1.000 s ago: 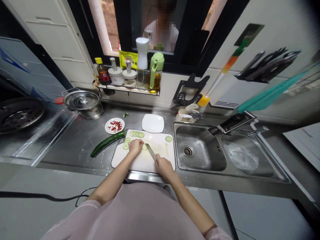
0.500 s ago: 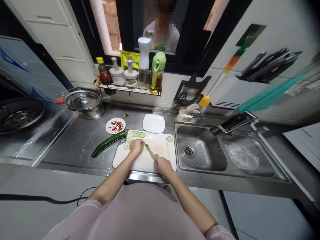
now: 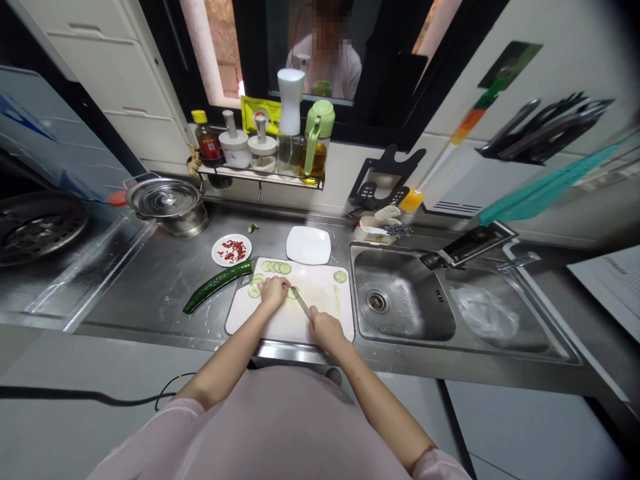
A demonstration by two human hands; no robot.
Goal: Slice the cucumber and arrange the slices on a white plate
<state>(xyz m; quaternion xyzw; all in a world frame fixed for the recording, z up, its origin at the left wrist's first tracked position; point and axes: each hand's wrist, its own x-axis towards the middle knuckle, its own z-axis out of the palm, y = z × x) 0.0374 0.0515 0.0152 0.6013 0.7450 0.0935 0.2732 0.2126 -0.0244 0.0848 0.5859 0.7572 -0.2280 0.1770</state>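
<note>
- The left hand [image 3: 273, 291] has its fingers curled together, pressing down on a cucumber piece [image 3: 293, 292] that pokes out just beyond the fingertips, on the cutting board [image 3: 285, 323].
- The right hand [image 3: 324, 328] has its fingers clamped round the handle of a knife [image 3: 302, 304], whose blade reaches the cucumber piece.
- Cut slices [image 3: 274, 267] lie just past the left fingers.
- A whole cucumber [image 3: 217, 285] rests on the counter [image 3: 150, 287], left of them.

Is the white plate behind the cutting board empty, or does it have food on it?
Empty: the white plate shows only its bare white surface, no food.
</note>
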